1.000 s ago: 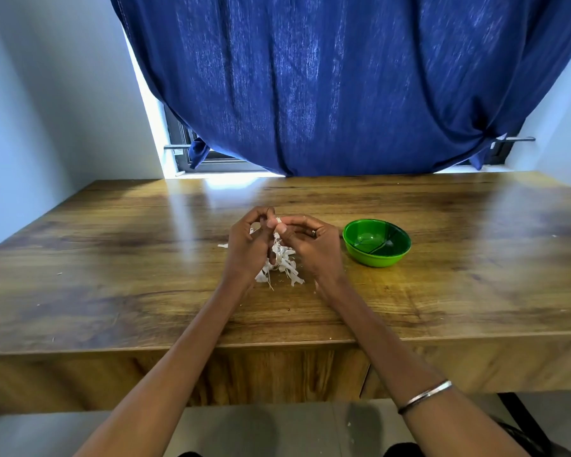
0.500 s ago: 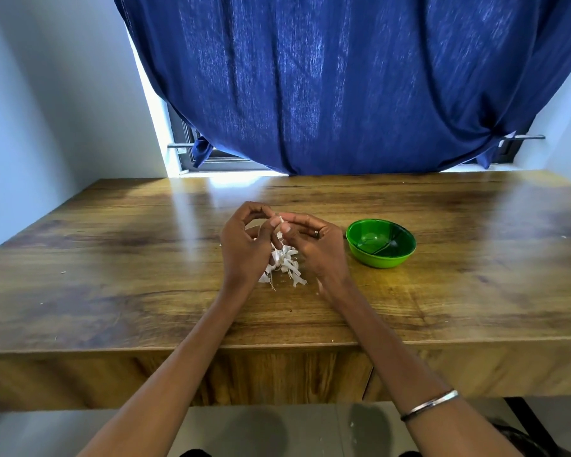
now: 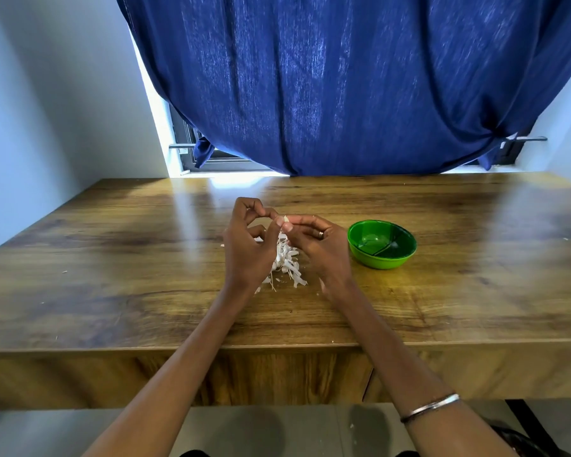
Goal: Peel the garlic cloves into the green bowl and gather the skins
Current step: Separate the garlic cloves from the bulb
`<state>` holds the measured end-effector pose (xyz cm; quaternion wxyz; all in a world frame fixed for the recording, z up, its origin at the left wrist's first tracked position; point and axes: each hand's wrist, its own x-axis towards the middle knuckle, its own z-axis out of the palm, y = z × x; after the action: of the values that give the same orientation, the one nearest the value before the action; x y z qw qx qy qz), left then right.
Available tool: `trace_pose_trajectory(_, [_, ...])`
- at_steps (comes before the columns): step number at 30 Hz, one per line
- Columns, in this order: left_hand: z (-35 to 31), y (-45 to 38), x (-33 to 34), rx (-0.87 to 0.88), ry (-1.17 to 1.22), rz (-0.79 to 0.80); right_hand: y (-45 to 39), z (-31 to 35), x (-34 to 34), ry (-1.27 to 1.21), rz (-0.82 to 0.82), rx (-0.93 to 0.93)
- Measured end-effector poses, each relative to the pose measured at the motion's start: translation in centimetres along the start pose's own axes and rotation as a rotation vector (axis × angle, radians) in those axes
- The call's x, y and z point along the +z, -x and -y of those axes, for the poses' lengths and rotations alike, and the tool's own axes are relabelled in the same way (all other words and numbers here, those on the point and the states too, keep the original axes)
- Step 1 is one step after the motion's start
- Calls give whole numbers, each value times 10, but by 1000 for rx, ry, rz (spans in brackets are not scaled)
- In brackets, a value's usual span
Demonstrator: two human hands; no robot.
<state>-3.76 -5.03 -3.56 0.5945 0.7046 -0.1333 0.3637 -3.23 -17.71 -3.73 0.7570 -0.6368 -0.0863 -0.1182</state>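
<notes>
My left hand (image 3: 248, 245) and my right hand (image 3: 314, 249) meet above the middle of the wooden table (image 3: 112, 291). Between their fingertips they pinch a small pale garlic clove (image 3: 286, 219), mostly hidden by the fingers. Below the hands lies a heap of white garlic skins (image 3: 285, 263), partly covered by my left hand. The green bowl (image 3: 381, 244) stands just right of my right hand; I cannot make out any cloves inside it.
A few tiny skin flakes (image 3: 65, 271) are scattered over the tabletop. A blue curtain (image 3: 343, 84) hangs behind the table's far edge over a window. The near table edge runs below my forearms.
Both hands have lifted slightly and my left fingers have spread more around the clove. The skin heap and the bowl have stayed where they were.
</notes>
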Motion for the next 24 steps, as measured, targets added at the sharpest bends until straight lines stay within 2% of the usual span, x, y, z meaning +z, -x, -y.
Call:
trace_pose_trajectory(4, [4,-2,-1,-54,40,11,2,3,0,-15,47,36])
trace_pose_trajectory(15, [3,-2,-1,-100,84,74,2,6,2,6,10,43])
trace_pose_trajectory(20, [2,0,-4,-195,62,161,0,4,0,21,0,33])
trace_pose_trajectory(24, [-4,-1,-5,-292,62,100,0,3,-1,30,-10,7])
